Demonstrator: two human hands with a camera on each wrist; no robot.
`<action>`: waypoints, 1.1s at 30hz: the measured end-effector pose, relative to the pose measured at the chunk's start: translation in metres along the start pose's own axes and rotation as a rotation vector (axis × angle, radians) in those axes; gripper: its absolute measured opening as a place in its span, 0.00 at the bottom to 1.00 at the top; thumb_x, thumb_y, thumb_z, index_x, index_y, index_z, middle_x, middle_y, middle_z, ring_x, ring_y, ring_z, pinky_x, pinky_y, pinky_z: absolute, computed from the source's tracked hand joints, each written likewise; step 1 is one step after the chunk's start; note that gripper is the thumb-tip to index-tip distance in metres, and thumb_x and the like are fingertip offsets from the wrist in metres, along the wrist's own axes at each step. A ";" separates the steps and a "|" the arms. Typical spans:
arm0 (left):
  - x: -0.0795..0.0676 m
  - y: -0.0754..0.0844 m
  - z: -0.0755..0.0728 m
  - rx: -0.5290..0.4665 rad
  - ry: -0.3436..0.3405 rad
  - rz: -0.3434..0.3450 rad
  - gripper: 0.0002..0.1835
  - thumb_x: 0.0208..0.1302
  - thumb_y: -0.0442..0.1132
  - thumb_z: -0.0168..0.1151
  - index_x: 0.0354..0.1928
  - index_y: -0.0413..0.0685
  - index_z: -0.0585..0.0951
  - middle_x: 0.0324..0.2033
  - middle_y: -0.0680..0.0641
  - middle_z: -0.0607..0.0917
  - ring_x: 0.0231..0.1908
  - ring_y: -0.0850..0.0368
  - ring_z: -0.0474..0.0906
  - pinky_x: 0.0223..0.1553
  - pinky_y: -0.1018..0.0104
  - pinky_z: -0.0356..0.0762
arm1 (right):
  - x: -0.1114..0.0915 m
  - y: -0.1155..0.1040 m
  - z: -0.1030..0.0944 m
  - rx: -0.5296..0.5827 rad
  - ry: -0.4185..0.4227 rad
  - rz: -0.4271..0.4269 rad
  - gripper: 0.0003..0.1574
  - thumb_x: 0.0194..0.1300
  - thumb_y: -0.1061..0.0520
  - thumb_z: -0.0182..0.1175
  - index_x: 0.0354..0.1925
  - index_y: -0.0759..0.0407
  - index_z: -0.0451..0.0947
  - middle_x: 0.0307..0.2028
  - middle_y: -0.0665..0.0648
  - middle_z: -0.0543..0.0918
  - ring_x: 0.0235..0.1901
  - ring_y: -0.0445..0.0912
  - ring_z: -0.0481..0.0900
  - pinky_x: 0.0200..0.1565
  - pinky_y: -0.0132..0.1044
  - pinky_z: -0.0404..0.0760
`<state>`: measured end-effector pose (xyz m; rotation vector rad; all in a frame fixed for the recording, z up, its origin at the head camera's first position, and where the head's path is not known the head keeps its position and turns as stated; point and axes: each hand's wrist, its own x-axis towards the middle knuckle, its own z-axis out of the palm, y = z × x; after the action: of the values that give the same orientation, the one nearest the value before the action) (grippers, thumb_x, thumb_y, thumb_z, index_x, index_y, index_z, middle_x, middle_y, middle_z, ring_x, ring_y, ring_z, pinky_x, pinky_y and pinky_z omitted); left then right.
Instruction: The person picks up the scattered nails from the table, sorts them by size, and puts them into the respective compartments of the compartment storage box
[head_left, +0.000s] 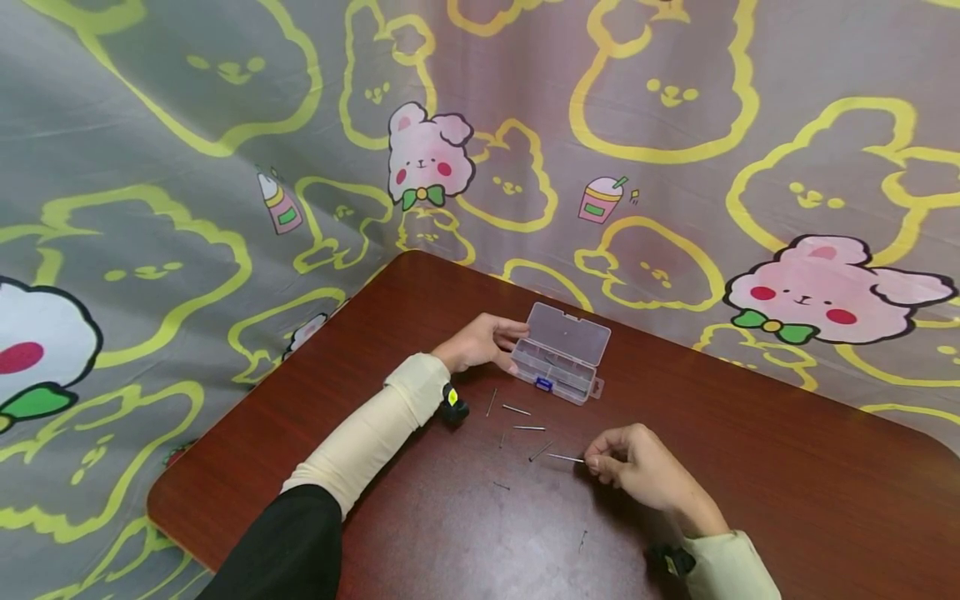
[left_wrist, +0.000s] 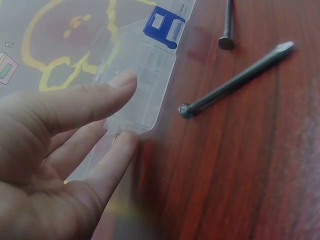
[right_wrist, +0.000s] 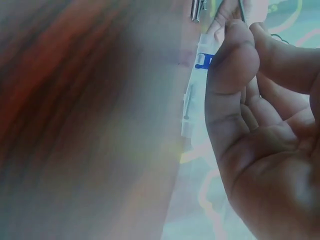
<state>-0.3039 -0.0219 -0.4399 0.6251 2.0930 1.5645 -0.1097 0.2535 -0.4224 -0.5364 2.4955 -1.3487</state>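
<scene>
A clear plastic compartment box [head_left: 564, 385] with a blue latch [head_left: 543, 384] stands on the table, its lid [head_left: 568, 333] raised. My left hand [head_left: 480, 342] holds the box's left end, thumb and fingers spread around the corner; the same fingers [left_wrist: 117, 85] show close up in the left wrist view. Between thumb and fingertips, my right hand [head_left: 637, 462] pinches a nail [head_left: 564, 457] above the table, its shaft sticking out leftward. Some thin metal pieces lie inside the box. Loose nails [head_left: 529, 428] are scattered in front of it, one thick nail [left_wrist: 235, 82] near the left hand.
The brown wooden table [head_left: 420, 533] carries several small nails, including one [head_left: 582, 541] nearer the front and another [head_left: 502, 486] left of centre. A grey curtain [head_left: 525, 50] with yellow rabbit drawings hangs behind the table's back and left edges.
</scene>
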 end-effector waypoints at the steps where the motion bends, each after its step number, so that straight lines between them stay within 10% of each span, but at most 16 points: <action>1: 0.000 0.000 0.000 -0.001 -0.001 0.001 0.45 0.45 0.20 0.78 0.70 0.42 0.74 0.63 0.44 0.79 0.59 0.45 0.77 0.47 0.61 0.84 | 0.001 0.001 0.000 0.008 0.005 0.012 0.06 0.67 0.69 0.63 0.33 0.65 0.84 0.25 0.55 0.83 0.23 0.43 0.80 0.24 0.37 0.82; 33: 0.000 -0.003 0.000 -0.024 0.002 0.009 0.45 0.44 0.20 0.78 0.69 0.42 0.74 0.63 0.44 0.79 0.59 0.45 0.77 0.46 0.60 0.84 | 0.046 -0.001 -0.008 -0.056 0.268 0.121 0.05 0.69 0.69 0.61 0.36 0.69 0.84 0.26 0.56 0.83 0.26 0.48 0.80 0.28 0.35 0.82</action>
<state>-0.3045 -0.0223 -0.4424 0.6251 2.0729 1.5930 -0.1540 0.2390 -0.4196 -0.2216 2.7333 -1.3879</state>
